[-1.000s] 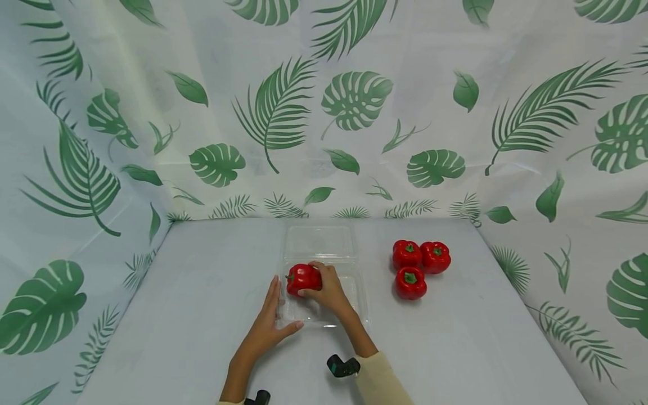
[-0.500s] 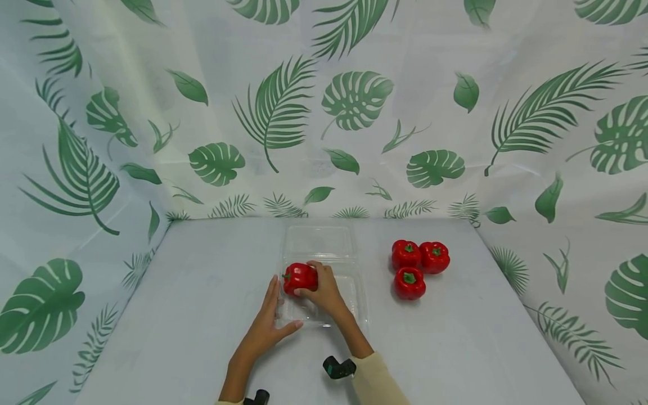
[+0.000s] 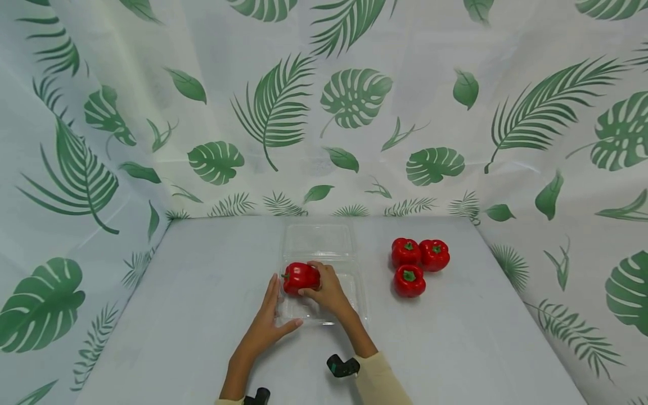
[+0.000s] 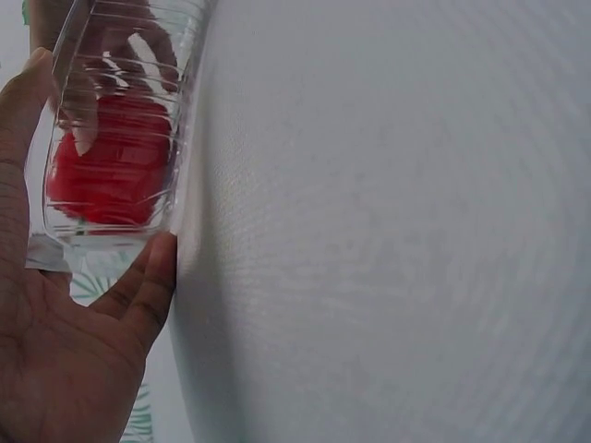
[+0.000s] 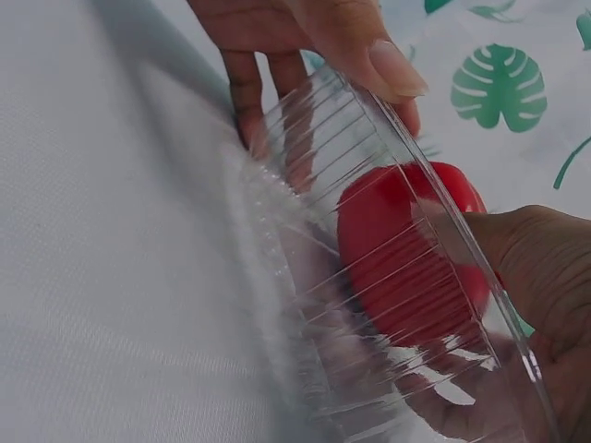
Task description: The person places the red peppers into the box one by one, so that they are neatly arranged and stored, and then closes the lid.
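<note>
My right hand (image 3: 328, 289) grips a red bell pepper (image 3: 300, 278), thumb on its near side and fingers over its right end. The pepper lies on its side in the left part of a clear plastic clamshell container (image 3: 349, 287), green stem pointing left. My left hand (image 3: 265, 323) rests against the container's left side with straight fingers, its thumb spread toward the front edge. Through the ribbed wall in the left wrist view, the pepper (image 4: 115, 166) and the right hand's fingers show. The right wrist view has the left thumb (image 5: 392, 69) at the container's rim.
Three more red bell peppers (image 3: 410, 281) stand grouped to the right of the container, stems up. The container's lid (image 3: 319, 239) lies folded back behind it. A leaf-print sheet (image 3: 354, 180) rises at the white table's back edge.
The right hand and the bell pepper have shifted slightly left inside the container since a second ago. The left hand stays at the container's side.
</note>
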Demonstrator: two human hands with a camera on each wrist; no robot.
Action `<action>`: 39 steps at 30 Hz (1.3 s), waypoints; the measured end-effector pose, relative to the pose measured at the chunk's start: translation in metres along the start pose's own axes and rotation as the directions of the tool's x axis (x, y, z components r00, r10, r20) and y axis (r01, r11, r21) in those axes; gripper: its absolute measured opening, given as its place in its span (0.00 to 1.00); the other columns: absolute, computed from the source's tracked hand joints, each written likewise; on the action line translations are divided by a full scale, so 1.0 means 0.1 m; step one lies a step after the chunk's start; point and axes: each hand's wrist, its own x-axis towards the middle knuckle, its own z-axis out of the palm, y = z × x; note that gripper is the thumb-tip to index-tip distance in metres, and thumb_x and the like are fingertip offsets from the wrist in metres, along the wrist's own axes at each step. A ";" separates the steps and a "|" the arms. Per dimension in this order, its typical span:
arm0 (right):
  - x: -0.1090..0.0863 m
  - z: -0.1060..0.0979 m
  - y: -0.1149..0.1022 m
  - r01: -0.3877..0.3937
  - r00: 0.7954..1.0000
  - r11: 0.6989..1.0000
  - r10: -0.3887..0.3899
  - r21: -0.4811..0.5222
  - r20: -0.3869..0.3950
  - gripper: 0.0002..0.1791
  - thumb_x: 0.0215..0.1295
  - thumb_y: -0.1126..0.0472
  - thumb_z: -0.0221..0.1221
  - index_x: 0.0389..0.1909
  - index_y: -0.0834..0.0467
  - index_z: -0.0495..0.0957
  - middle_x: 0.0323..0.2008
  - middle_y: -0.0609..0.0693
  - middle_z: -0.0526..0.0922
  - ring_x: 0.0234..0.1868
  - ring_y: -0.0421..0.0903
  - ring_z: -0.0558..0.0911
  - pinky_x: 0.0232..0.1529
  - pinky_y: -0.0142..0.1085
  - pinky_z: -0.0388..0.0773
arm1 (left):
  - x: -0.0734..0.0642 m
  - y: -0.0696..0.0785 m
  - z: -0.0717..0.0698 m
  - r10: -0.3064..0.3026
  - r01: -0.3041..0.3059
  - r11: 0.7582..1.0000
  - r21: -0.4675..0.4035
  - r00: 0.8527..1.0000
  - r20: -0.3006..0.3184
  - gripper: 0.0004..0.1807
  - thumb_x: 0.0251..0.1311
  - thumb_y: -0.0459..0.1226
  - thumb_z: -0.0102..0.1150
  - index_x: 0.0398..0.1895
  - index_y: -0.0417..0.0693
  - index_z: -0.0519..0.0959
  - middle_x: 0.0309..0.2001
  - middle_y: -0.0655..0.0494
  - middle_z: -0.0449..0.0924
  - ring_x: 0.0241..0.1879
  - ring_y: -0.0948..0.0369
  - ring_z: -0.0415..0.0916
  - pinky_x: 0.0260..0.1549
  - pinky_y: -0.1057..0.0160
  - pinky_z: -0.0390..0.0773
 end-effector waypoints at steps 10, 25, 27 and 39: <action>-0.01 0.03 -0.03 -0.018 0.999 1.000 0.018 0.003 -0.031 0.41 0.51 0.58 0.73 0.66 0.59 0.66 0.54 0.64 0.72 0.59 0.60 0.76 0.59 0.55 0.77 | 0.00 0.02 0.00 -0.002 0.002 1.000 -0.001 1.000 -0.002 0.60 0.52 0.51 0.71 0.79 0.53 0.39 0.80 0.59 0.34 0.77 0.45 0.45 0.61 0.42 0.72; -0.01 0.02 -0.02 -0.020 1.000 1.000 0.020 -0.012 -0.025 0.43 0.50 0.56 0.74 0.67 0.58 0.65 0.55 0.65 0.72 0.60 0.61 0.76 0.60 0.56 0.76 | 0.00 0.00 0.01 0.022 -0.022 1.000 0.006 1.000 -0.008 0.61 0.52 0.55 0.69 0.79 0.50 0.40 0.80 0.55 0.34 0.77 0.42 0.45 0.60 0.40 0.71; -0.01 0.01 -0.02 -0.017 1.000 1.000 0.016 -0.019 -0.022 0.44 0.50 0.57 0.74 0.67 0.59 0.65 0.55 0.65 0.72 0.60 0.61 0.76 0.60 0.55 0.76 | 0.00 0.00 0.01 0.026 -0.025 1.000 0.010 1.000 -0.010 0.61 0.52 0.55 0.69 0.79 0.50 0.40 0.80 0.55 0.34 0.76 0.42 0.45 0.59 0.40 0.71; -0.03 -0.04 -0.02 -0.031 0.999 0.999 0.030 -0.013 -0.021 0.43 0.51 0.57 0.74 0.68 0.58 0.65 0.55 0.64 0.72 0.55 0.57 0.77 0.58 0.54 0.78 | 0.00 0.02 0.00 -0.001 0.001 1.000 -0.003 1.000 -0.003 0.61 0.52 0.53 0.70 0.79 0.52 0.39 0.80 0.56 0.33 0.77 0.43 0.44 0.61 0.39 0.69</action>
